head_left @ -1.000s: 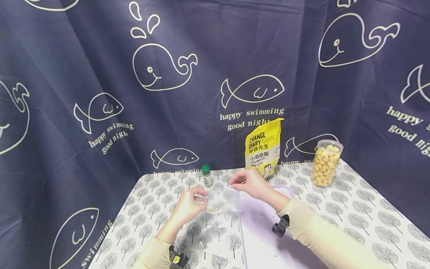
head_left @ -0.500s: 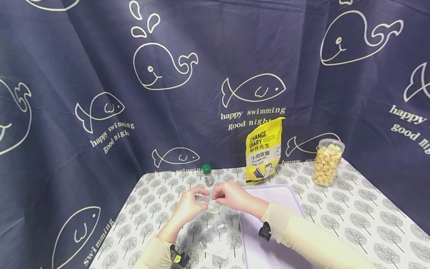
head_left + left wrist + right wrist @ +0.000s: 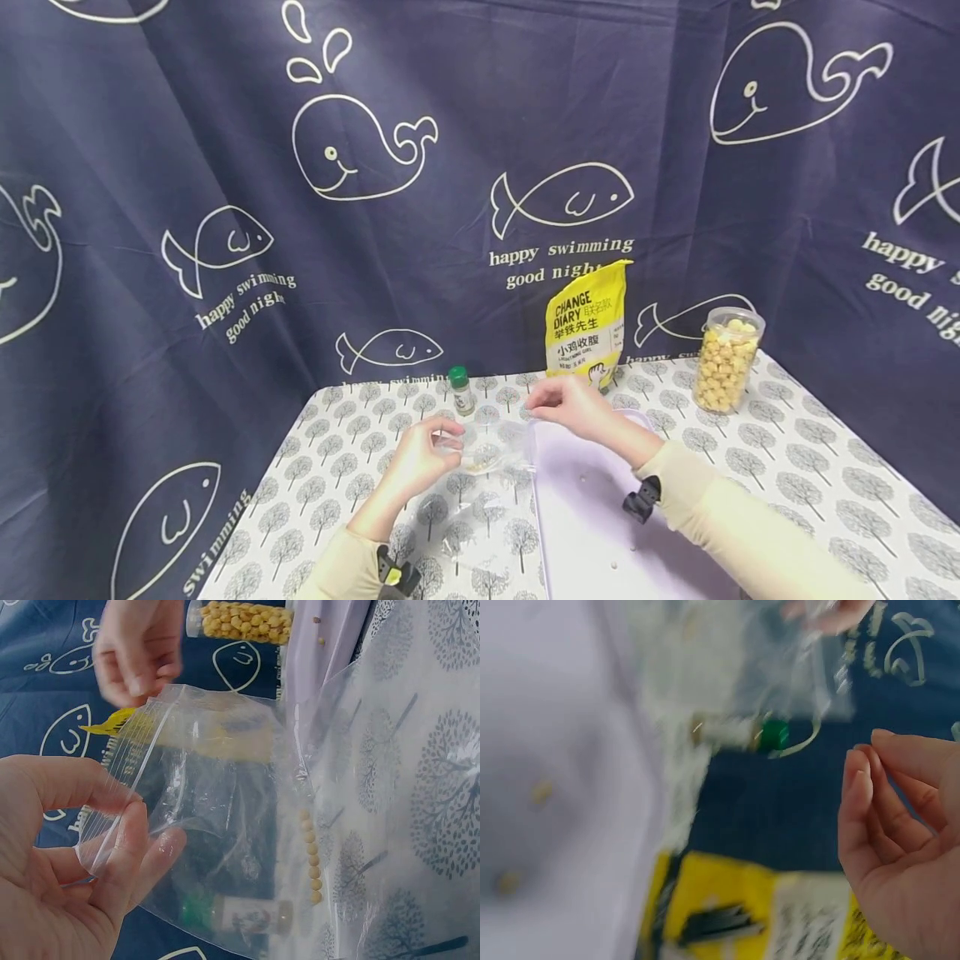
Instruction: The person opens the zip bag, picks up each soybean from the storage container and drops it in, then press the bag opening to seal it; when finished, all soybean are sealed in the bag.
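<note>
A clear zip bag [image 3: 225,795] hangs from my left hand [image 3: 82,855], whose thumb and fingers pinch its ribbed zip edge at one end. Along the bottom of the bag lies a row of small round tan beans [image 3: 313,861]. In the head view my left hand [image 3: 423,457] is left of the bag [image 3: 498,450]. My right hand [image 3: 573,408] is past the bag's right corner, over the far end of the lilac tray [image 3: 592,500]. In the right wrist view the curled right hand [image 3: 900,810] brings thumb and fingertips together just off the bag's corner, with nothing visible between them.
Behind the bag stands a small green-capped bottle [image 3: 461,393]. A yellow printed pouch [image 3: 587,325] is upright behind the tray, and a clear jar of yellow puffs [image 3: 727,362] stands at the back right. Several loose beans [image 3: 541,793] lie on the tray.
My right hand went left along the bag's top edge to my left hand, then came back right past the corner. The left hand has kept its hold and place.
</note>
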Available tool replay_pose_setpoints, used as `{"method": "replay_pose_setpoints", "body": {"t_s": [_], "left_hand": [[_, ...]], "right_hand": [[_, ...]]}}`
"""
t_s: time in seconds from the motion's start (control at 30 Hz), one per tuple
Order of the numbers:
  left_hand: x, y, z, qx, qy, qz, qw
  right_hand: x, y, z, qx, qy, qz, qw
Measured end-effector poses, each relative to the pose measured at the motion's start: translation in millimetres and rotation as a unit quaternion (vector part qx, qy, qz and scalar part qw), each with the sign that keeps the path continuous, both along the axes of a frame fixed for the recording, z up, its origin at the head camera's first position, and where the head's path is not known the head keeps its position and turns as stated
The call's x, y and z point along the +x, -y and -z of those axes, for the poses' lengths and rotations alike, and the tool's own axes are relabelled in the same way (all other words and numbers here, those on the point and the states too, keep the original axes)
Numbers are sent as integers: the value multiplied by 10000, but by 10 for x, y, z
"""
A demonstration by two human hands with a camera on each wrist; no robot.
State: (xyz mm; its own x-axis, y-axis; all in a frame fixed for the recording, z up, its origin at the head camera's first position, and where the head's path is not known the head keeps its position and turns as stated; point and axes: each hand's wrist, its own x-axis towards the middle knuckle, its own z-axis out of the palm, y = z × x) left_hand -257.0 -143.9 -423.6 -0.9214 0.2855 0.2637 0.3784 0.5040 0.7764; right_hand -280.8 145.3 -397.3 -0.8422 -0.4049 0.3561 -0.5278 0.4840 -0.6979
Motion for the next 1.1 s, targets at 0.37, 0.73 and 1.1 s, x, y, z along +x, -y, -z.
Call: {"method": "replay_pose_setpoints", "body": {"t_s": [0.37, 0.73, 1.1], "left_hand": [[-3, 5, -12, -73, -88, 39, 9999], [6, 1, -24, 38, -56, 106, 9999], [12, -14, -22, -27, -53, 58, 10000]], "right_hand": [[77, -458, 585, 910, 943, -73, 9913], [191, -491, 765, 1305, 867, 122, 9876], [182, -494, 755, 1191, 822, 58, 9895]]}}
